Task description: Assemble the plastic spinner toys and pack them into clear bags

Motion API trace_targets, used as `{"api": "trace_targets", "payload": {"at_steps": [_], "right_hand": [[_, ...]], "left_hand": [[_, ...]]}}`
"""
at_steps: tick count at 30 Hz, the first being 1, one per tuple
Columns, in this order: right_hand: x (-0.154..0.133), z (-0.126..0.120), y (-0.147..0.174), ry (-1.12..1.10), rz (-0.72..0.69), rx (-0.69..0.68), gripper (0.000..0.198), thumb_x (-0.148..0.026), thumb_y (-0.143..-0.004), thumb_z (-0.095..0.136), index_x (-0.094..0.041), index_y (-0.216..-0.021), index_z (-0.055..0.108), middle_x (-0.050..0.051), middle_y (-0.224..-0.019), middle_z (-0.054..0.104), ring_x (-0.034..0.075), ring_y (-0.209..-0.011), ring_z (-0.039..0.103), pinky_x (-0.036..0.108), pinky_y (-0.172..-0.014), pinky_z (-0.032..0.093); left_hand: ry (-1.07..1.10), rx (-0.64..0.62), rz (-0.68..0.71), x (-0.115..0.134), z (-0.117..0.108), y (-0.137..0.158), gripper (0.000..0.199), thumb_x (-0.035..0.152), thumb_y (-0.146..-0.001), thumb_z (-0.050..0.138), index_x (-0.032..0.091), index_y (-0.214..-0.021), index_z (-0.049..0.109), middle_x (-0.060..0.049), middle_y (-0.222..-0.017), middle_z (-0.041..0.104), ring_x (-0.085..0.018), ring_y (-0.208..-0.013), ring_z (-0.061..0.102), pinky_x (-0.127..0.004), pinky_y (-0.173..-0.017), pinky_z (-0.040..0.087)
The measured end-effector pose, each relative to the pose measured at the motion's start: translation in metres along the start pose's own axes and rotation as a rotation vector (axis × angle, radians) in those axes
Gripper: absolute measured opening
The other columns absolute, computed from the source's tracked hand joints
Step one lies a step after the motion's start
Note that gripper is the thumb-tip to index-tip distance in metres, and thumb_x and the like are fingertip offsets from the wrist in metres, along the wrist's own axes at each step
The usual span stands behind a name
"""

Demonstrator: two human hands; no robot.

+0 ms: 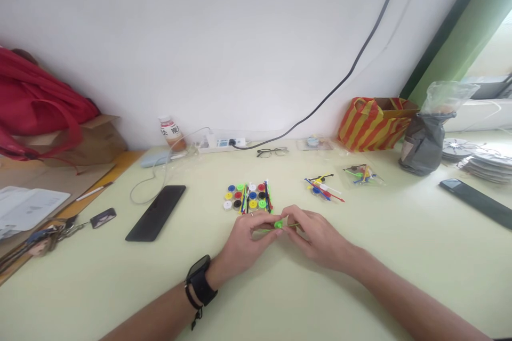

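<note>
In the middle of the table, my left hand (248, 238) pinches a small green plastic spinner (279, 224) between thumb and fingers. My right hand (316, 233) meets it from the other side, its thumb and fingertips closed on the same small piece. A thin yellowish strip shows between the right fingers; its kind is unclear. Just beyond the left hand lie assembled-looking spinner discs (253, 204) in rows, in several colours, with coloured arrows (269, 197) among and beside them. Farther right is a loose pile of arrows and discs (323, 187).
A clear bag of spinner parts (362, 174) lies at right. Around the table are a black phone (156, 213), glasses (272, 152), a power strip (222, 144), a bottle (172, 133), a striped bag (370, 125), a grey bag (423, 144) and a dark device (478, 202).
</note>
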State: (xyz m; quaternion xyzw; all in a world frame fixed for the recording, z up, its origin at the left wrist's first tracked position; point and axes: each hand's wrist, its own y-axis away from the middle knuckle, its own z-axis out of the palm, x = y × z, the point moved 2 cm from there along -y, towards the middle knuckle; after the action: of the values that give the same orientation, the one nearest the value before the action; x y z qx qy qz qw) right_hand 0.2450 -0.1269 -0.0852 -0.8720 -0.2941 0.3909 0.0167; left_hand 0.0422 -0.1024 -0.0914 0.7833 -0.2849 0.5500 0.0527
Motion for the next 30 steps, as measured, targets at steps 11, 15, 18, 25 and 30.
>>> {"api": "trace_targets", "payload": {"at_steps": [11, 15, 18, 25, 30], "right_hand": [[0.003, -0.003, 0.000, -0.376, 0.146, -0.004, 0.014, -0.027, -0.103, 0.053, -0.027, -0.116, 0.047, -0.006, -0.080, 0.036, 0.013, -0.066, 0.037, 0.026, -0.060, 0.030], [0.003, -0.005, -0.001, -0.394, 0.146, -0.006, 0.014, -0.027, -0.102, 0.056, -0.026, -0.115, 0.049, -0.006, -0.080, 0.035, 0.013, -0.067, 0.035, 0.027, -0.061, 0.030], [0.002, -0.006, -0.001, -0.392, 0.147, -0.008, 0.016, -0.029, -0.102, 0.058, -0.026, -0.115, 0.050, -0.006, -0.080, 0.035, 0.013, -0.067, 0.035, 0.027, -0.063, 0.032], [0.003, -0.011, -0.003, -0.422, 0.152, 0.057, 0.020, -0.038, -0.103, 0.057, -0.027, -0.119, 0.052, -0.004, -0.082, 0.041, 0.015, -0.075, 0.044, 0.029, -0.070, 0.041], [0.008, -0.010, -0.003, -0.400, 0.132, 0.136, 0.038, -0.037, -0.103, 0.055, -0.030, -0.139, 0.042, 0.004, -0.110, 0.052, 0.017, -0.085, 0.055, 0.034, -0.080, 0.051]], "left_hand": [[-0.043, 0.024, 0.091, 0.004, -0.001, 0.001, 0.015, 0.020, -0.089, 0.074, 0.020, -0.104, 0.077, -0.006, -0.101, 0.078, -0.021, -0.095, 0.072, -0.033, -0.089, 0.055], [0.007, 0.001, 0.096, 0.003, -0.001, 0.001, 0.013, 0.017, -0.087, 0.075, 0.019, -0.099, 0.077, -0.005, -0.097, 0.079, -0.019, -0.088, 0.072, -0.031, -0.084, 0.058], [0.066, -0.057, 0.058, 0.002, -0.001, 0.002, 0.010, 0.020, -0.089, 0.074, 0.018, -0.098, 0.079, -0.006, -0.094, 0.079, -0.018, -0.084, 0.072, -0.030, -0.082, 0.059], [0.279, -0.070, 0.014, 0.005, 0.001, 0.002, 0.015, 0.027, -0.091, 0.076, 0.017, -0.101, 0.076, -0.012, -0.112, 0.073, -0.023, -0.102, 0.070, -0.035, -0.092, 0.060], [0.390, -0.044, -0.105, -0.002, 0.001, 0.000, 0.025, 0.030, -0.089, 0.080, 0.019, -0.110, 0.074, -0.009, -0.107, 0.074, -0.021, -0.101, 0.070, -0.035, -0.095, 0.058]]}}
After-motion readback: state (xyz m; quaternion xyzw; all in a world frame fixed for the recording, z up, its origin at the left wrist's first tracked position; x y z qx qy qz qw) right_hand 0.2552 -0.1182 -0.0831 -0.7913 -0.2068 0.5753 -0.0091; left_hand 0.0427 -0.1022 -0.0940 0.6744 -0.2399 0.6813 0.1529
